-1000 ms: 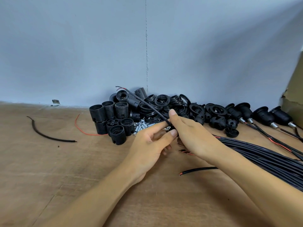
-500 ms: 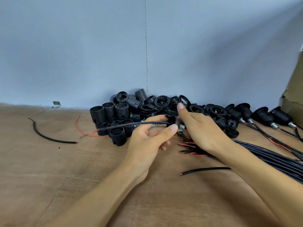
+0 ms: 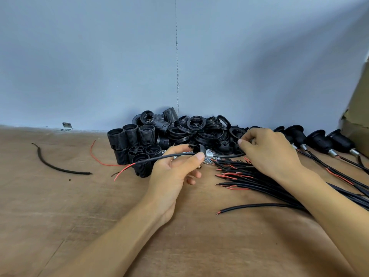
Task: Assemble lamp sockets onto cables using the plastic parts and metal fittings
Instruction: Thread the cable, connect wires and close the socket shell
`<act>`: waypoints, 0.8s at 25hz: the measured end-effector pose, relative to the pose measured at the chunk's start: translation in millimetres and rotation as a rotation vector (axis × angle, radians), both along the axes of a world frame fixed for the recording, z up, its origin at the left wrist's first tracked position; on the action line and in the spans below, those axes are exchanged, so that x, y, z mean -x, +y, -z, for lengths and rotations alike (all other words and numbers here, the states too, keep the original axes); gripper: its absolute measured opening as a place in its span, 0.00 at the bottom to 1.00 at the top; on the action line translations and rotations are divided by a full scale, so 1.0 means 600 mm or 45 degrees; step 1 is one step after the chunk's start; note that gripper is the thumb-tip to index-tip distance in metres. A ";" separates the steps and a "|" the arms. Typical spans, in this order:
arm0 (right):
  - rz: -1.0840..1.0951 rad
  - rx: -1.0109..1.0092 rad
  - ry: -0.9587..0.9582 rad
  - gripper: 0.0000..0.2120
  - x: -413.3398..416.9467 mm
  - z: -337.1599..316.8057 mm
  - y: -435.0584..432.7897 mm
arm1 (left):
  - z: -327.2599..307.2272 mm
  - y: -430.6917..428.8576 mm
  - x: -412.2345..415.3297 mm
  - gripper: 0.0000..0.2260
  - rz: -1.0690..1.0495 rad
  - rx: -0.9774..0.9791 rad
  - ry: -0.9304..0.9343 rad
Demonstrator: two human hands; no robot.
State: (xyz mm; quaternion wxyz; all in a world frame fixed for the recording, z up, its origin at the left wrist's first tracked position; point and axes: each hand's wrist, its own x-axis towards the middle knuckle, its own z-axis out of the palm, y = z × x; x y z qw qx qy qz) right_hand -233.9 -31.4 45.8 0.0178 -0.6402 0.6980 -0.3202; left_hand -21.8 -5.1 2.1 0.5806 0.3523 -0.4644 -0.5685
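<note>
Above the worktop (image 3: pixel 79 206), a left hand (image 3: pixel 173 170) pinches a black socket cap (image 3: pixel 196 149) and metal fitting (image 3: pixel 208 155) threaded on a cable (image 3: pixel 159 157); the right hand (image 3: pixel 269 152) grips the cable's far run. Pulling it straight and taut should seat the parts cleanly.

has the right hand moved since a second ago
Yes, the right hand has shifted right, away from the wall seam toward the finished sockets.
</note>
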 end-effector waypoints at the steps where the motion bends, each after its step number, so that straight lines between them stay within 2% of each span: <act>1: 0.032 -0.011 0.050 0.07 0.003 0.002 0.000 | 0.002 0.000 0.000 0.26 0.006 -0.018 0.010; 6: -0.002 0.007 0.259 0.11 0.002 0.007 0.001 | 0.002 0.000 0.002 0.22 0.133 -0.070 0.217; 9: -0.057 0.158 0.386 0.16 -0.013 0.004 0.009 | 0.001 0.003 0.003 0.21 0.191 -0.086 0.292; 13: -0.435 0.160 0.055 0.19 -0.059 0.010 0.028 | 0.000 0.008 0.011 0.23 0.222 -0.062 0.337; 15: -0.512 0.140 -0.004 0.18 -0.073 0.015 0.031 | -0.002 0.009 0.010 0.23 0.235 -0.044 0.328; 17: -0.479 0.160 0.041 0.18 -0.073 0.013 0.031 | -0.001 0.011 0.012 0.22 0.231 -0.039 0.299; 20: -0.320 0.190 0.246 0.18 -0.056 0.004 0.027 | 0.000 0.009 0.015 0.18 0.176 -0.047 0.271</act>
